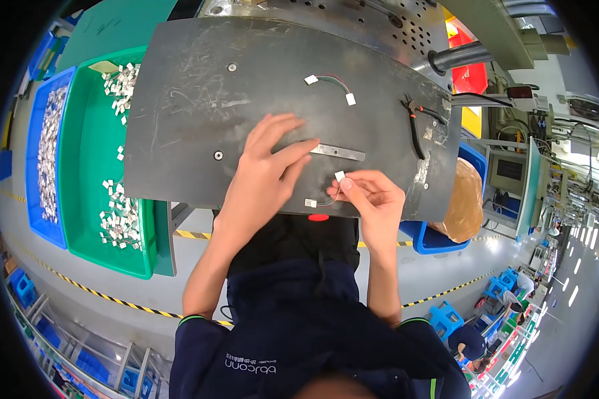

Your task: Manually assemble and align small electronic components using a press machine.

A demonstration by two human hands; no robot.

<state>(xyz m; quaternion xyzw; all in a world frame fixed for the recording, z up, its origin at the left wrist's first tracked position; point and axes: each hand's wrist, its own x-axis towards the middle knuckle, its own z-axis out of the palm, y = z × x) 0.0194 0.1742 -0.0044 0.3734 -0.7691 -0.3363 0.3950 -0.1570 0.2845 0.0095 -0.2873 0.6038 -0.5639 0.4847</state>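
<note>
The right hand (pixel 379 199) pinches one white end of a short cable (pixel 340 176) between thumb and fingers, at the near edge of the table (pixel 180 120), right of its middle. The cable's other white end (pixel 311 203) lies just to the left. The left hand (pixel 263 169) grips nothing that shows; its fingers are spread and loosely bent, the index tip at the left end of a metal bar (pixel 343 153). Whether it touches the bar, I cannot tell. Farther off lies a second cable (pixel 351 99), its wires curved. To the right rest pliers (pixel 414 130), handles parted. Beyond the table's left edge, a green bin (pixel 86 159) holds scattered cables (pixel 121 216); a blue bin (pixel 33 159) stands farther left. At near right, a brown bag (pixel 464 203) sits in a blue tub (pixel 422 239).
</note>
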